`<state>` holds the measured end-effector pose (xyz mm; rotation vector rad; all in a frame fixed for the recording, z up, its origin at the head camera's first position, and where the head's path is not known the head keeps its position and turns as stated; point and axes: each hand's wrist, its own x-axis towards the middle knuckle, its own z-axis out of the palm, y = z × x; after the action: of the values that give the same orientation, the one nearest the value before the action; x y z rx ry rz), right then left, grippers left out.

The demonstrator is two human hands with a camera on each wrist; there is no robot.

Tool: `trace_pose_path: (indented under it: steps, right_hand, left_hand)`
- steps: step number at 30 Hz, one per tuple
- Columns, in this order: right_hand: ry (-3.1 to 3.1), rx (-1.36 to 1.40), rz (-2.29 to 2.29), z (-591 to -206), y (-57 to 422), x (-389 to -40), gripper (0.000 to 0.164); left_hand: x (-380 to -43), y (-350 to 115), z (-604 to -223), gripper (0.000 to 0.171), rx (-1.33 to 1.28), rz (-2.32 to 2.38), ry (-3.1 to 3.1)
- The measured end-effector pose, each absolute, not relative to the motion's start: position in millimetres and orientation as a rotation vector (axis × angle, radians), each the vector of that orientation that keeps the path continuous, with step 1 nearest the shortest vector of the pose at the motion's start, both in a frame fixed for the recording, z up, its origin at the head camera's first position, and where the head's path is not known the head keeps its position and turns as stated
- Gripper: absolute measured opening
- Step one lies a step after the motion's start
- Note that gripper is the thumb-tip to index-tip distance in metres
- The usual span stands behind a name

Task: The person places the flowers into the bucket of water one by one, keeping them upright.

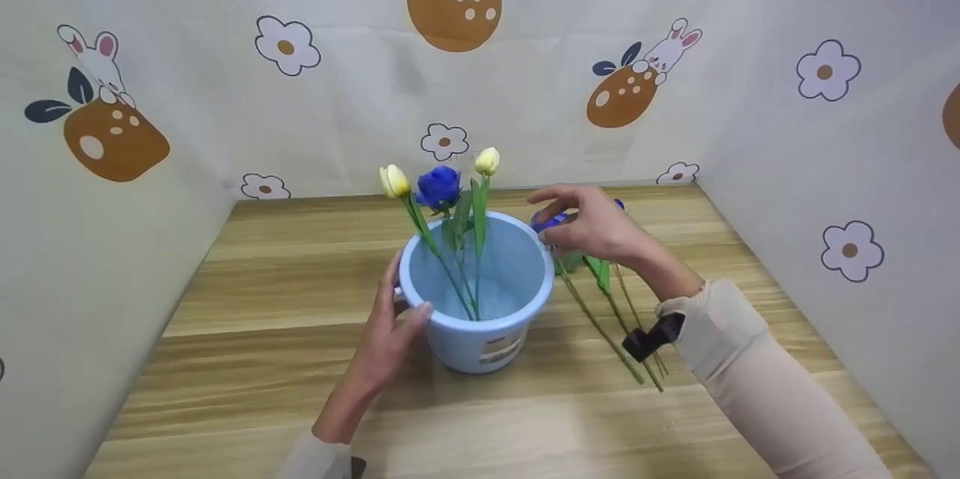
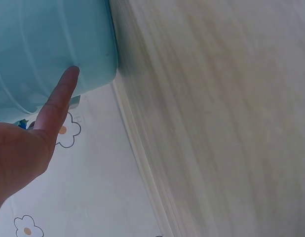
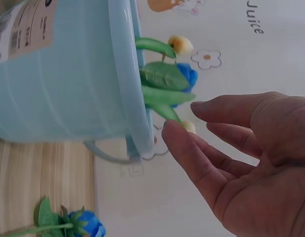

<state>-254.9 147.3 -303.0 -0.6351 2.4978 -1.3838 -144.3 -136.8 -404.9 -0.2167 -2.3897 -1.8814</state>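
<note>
While bucket (image 1: 454,348) stands upright, flowers (image 1: 439,187) inside, fanning upward

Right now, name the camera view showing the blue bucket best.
The head view: the bucket shows uncropped, interior visible. Left wrist shows only part of its outside; right wrist, its side and rim, cropped.

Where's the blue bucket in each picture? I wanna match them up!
Head view: the bucket is in the middle, between the left hand and the right hand.
Left wrist view: the bucket is in the top left corner, partly cut off.
Right wrist view: the bucket looks sideways, filling the upper left, rim toward the right.
Shared landmark: the wall cloth with white printed flowers.
</note>
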Motion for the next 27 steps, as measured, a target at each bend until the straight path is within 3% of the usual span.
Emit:
trace_pose_path:
  steps: [16, 27]
  right_hand:
    - [2.663, -0.445, -1.207, -335, 217, -268, 0.046]
    - [2.619, -0.299, -1.244, -358, 248, -275, 0.042]
  left_hand:
    - [-164, -143, -438, 0.073, -0.236, -1.844, -2.354]
    - [-165, -143, -441, 0.073, -0.260, -1.838, -2.349]
